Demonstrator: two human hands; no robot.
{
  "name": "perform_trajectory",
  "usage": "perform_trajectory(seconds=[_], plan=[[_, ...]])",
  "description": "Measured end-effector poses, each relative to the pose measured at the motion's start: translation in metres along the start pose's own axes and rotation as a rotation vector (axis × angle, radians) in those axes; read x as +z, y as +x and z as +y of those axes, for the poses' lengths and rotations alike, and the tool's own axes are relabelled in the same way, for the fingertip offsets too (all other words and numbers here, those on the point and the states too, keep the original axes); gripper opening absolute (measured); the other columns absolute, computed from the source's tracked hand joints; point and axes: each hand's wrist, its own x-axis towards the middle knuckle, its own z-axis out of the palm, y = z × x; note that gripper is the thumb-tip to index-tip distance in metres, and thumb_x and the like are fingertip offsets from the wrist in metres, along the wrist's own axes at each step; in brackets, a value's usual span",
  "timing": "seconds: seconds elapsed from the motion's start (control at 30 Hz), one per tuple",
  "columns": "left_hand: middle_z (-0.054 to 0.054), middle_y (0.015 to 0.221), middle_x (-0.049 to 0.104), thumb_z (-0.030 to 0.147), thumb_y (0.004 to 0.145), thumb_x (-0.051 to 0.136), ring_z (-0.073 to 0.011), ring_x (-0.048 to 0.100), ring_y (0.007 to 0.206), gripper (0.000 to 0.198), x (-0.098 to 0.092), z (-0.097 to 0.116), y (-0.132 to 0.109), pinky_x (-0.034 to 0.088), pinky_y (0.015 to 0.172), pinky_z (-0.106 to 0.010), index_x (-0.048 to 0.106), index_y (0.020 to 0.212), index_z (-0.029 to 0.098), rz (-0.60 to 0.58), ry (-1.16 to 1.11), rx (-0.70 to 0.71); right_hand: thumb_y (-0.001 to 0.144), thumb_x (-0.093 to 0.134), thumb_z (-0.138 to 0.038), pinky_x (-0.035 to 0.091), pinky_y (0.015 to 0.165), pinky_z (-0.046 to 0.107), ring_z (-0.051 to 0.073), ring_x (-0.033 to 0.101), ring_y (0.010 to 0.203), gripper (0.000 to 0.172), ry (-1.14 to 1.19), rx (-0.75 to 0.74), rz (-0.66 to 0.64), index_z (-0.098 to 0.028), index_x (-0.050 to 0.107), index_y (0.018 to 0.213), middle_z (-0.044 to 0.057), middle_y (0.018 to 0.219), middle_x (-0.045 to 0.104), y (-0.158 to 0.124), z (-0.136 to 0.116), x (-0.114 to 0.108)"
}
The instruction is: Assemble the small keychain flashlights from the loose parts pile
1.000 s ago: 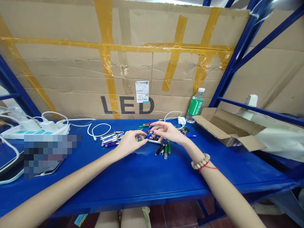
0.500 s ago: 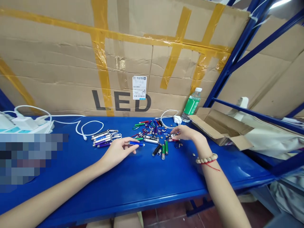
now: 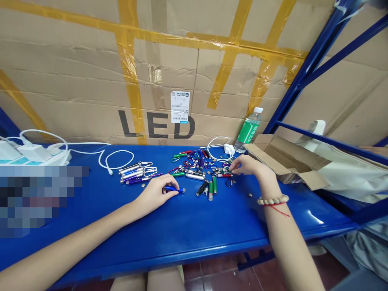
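My left hand (image 3: 158, 189) is closed around a small blue flashlight tube (image 3: 175, 189), its silver end pointing right just above the table. On the far right of the scattered parts, my right hand (image 3: 245, 165) has its fingertips pinched together; what they hold, if anything, is too small to make out. A red tube (image 3: 223, 175) lies just below those fingers. Between the hands lie silver tubes (image 3: 195, 176), a black tube (image 3: 202, 188), a green tube (image 3: 215, 185) and small round pieces like button cells. Left of these, several flashlights with carabiner clips (image 3: 131, 173) lie in a row.
A blue metal table (image 3: 182, 234) carries everything. Behind it stands a large taped cardboard box (image 3: 91, 89). A water bottle (image 3: 247, 131) and an opened small carton (image 3: 287, 161) are at the right, a white charger (image 3: 229, 150) with cable beside them. White plugs (image 3: 34, 152) sit at the left.
My right hand has drawn slightly to the right, away from the red tube, which shows more fully. My left hand still holds the blue flashlight tube. The view has shifted a little.
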Motion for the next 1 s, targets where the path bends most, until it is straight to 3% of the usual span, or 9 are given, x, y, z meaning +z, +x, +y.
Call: perform_trajectory(seconds=[0.13,0.3,0.43,0.57,0.73,1.0], plan=[[-0.001,0.088,0.063,0.023,0.083,0.05,-0.0162,0.056,0.086,0.01,0.002,-0.001,-0.001,0.041,0.083,-0.031,0.059,0.085,0.02,0.027,0.13,0.079,0.068,0.064,-0.027,0.044,0.05,0.016,0.012,0.06,0.069,0.022,0.103,-0.025,-0.142,-0.017,0.068,0.088,0.004,0.085,0.067,-0.005,-0.008,-0.005],[-0.004,0.09,0.06,0.028,0.084,0.048,-0.0177,0.054,0.084,0.016,0.002,-0.002,-0.002,0.044,0.075,-0.031,0.058,0.093,0.02,0.098,0.177,0.043,0.058,0.074,-0.031,0.046,0.055,0.019,0.014,0.06,0.073,0.045,0.023,0.029,-0.2,-0.017,0.064,0.1,0.006,0.095,0.065,-0.006,-0.02,-0.002],[-0.006,0.1,0.057,0.03,0.084,0.048,-0.0201,0.051,0.094,0.02,0.001,-0.002,-0.002,0.04,0.086,-0.036,0.056,0.1,0.02,0.155,0.239,0.046,0.064,0.07,-0.029,0.044,0.059,0.021,0.014,0.061,0.072,0.033,-0.069,-0.057,-0.094,-0.018,0.065,0.094,0.004,0.083,0.066,0.001,-0.024,0.008],[-0.005,0.103,0.056,0.028,0.085,0.045,-0.0203,0.05,0.098,0.018,0.001,-0.001,-0.002,0.035,0.093,-0.039,0.056,0.098,0.02,0.173,0.277,0.053,0.069,0.065,-0.028,0.041,0.054,0.02,0.012,0.06,0.063,0.025,-0.078,-0.062,-0.074,-0.019,0.064,0.093,0.003,0.079,0.066,0.005,-0.025,0.013],[-0.005,0.103,0.055,0.027,0.084,0.046,-0.0207,0.049,0.096,0.019,0.002,0.0,-0.002,0.037,0.089,-0.038,0.056,0.099,0.02,0.173,0.304,0.062,0.072,0.061,-0.024,0.04,0.054,0.02,0.01,0.058,0.06,0.018,-0.095,-0.078,-0.072,-0.017,0.066,0.087,0.004,0.074,0.065,0.002,-0.026,0.009],[-0.005,0.099,0.054,0.025,0.085,0.047,-0.0195,0.048,0.094,0.015,0.001,0.004,-0.002,0.038,0.085,-0.035,0.056,0.095,0.018,0.149,0.31,0.082,0.07,0.062,-0.024,0.042,0.06,0.02,0.013,0.06,0.076,0.023,-0.12,-0.066,-0.024,-0.02,0.066,0.091,0.003,0.089,0.066,0.004,-0.018,0.006]])
